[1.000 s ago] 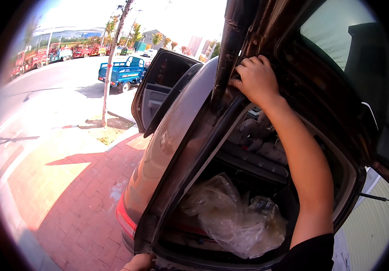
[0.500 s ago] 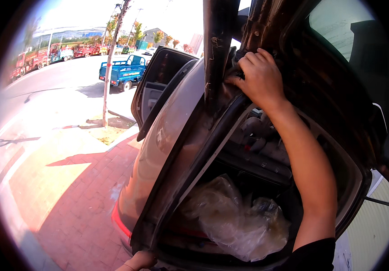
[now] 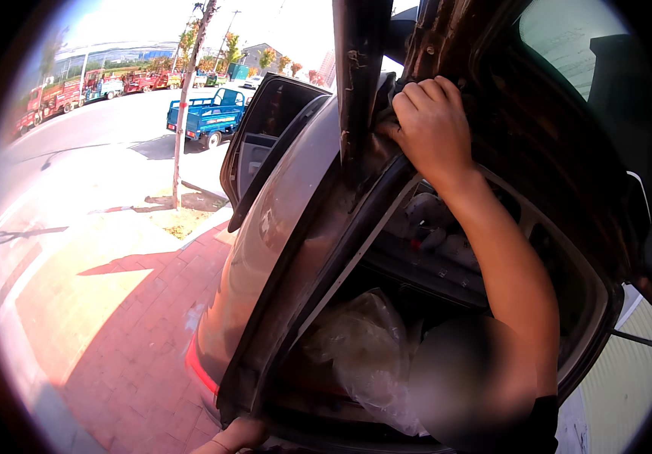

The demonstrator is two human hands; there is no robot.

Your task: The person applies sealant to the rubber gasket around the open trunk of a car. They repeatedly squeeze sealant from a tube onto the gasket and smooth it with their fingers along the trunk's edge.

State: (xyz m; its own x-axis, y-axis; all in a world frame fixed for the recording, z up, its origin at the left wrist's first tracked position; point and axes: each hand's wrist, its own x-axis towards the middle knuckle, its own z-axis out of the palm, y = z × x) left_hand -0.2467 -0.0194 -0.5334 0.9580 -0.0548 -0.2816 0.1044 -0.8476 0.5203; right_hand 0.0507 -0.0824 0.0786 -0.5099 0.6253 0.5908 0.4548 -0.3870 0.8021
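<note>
While I watch from afar, my right hand (image 3: 432, 129) is at the upper corner of the rear opening (image 3: 360, 227) of the car (image 3: 284, 208), under its raised tailgate (image 3: 560, 144), fingers half curled; my left hand (image 3: 244, 434), partly folded, sits at the lower left corner. I cannot tell whether either grips anything. A clear plastic bag (image 3: 364, 340) lies inside.

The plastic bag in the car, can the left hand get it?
Probably yes: the left hand is by the lower corner of the car's open back, and the plastic bag lies inside, with the raised tailgate leaving the way free.
</note>
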